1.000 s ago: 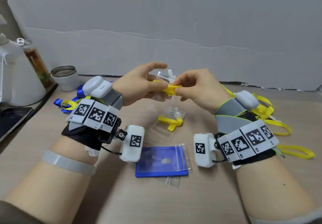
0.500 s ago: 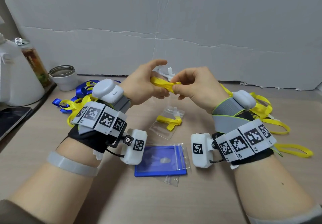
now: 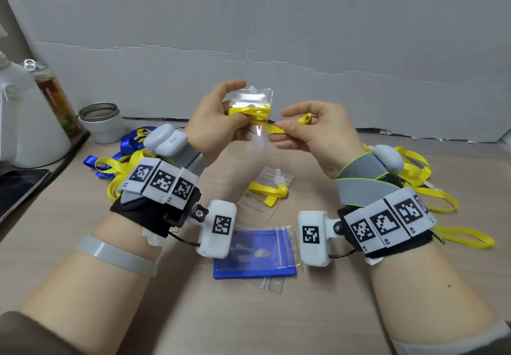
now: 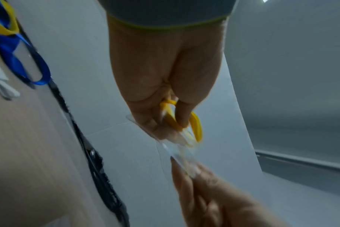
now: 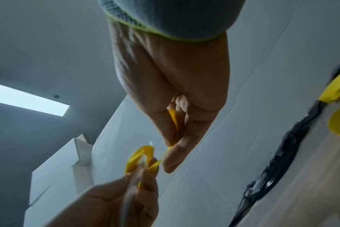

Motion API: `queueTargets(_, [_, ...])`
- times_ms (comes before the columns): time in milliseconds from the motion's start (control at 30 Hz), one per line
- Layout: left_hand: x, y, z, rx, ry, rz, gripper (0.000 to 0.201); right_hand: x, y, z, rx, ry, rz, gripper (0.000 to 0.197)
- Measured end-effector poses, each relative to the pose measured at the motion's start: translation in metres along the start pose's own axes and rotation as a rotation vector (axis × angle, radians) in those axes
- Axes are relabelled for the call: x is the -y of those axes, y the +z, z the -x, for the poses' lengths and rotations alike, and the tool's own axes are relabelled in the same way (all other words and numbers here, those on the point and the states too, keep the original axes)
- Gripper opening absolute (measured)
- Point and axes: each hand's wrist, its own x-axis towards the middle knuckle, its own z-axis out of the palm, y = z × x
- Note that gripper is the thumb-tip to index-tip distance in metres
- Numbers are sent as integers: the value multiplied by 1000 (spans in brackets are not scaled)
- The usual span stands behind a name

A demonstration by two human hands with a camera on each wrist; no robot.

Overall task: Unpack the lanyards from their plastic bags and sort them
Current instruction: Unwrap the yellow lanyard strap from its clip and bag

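My left hand (image 3: pixel 213 122) pinches clear bag (image 3: pixel 253 100) with bundled yellow lanyard (image 3: pixel 249 112), held above tabletop (image 3: pixel 331 313) at 12 o'clock. My right hand (image 3: pixel 312 133) pinches loose strap end, drawing it toward 3 o'clock. Risks, as I judge: bundle snags at bag mouth, thin bag tears or slips from left pinch; strap slides out of right fingers. Second bagged lanyard (image 3: pixel 269 193) lies below; yellow pile (image 3: pixel 423 186) at 3 o'clock, mixed blue-yellow pile (image 3: pixel 121 158) at 9 o'clock.
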Motion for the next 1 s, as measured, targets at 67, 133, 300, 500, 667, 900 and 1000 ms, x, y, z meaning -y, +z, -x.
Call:
queueTargets(67, [-7, -3, 3, 114, -18, 65, 65, -2, -2, -1, -41, 34, -30, 18])
queueTargets(133, [-14, -6, 9, 263, -37, 44, 77, -5, -5, -4, -104, 72, -86, 18])
queueTargets(300, [-15, -5, 14, 460, -119, -275, 106, -4, -13, -8, -216, 118, -306, 17])
queueTargets(500, [6, -10, 4, 285, -249, -492, 90, 1, -15, -10, -179, 61, -498, 15])
queueTargets(667, [8, -15, -2, 51, -187, -307, 35, 10, -11, -7, -127, 118, -425, 27])
queueTargets(900, [-7, -13, 1, 132, -131, 49, 33, -1, -4, -1, 160, 252, 149, 40])
queueTargets(1000, [-13, -12, 4, 188, -114, 64, 35, -5, 1, 5, 341, 248, 299, 31])
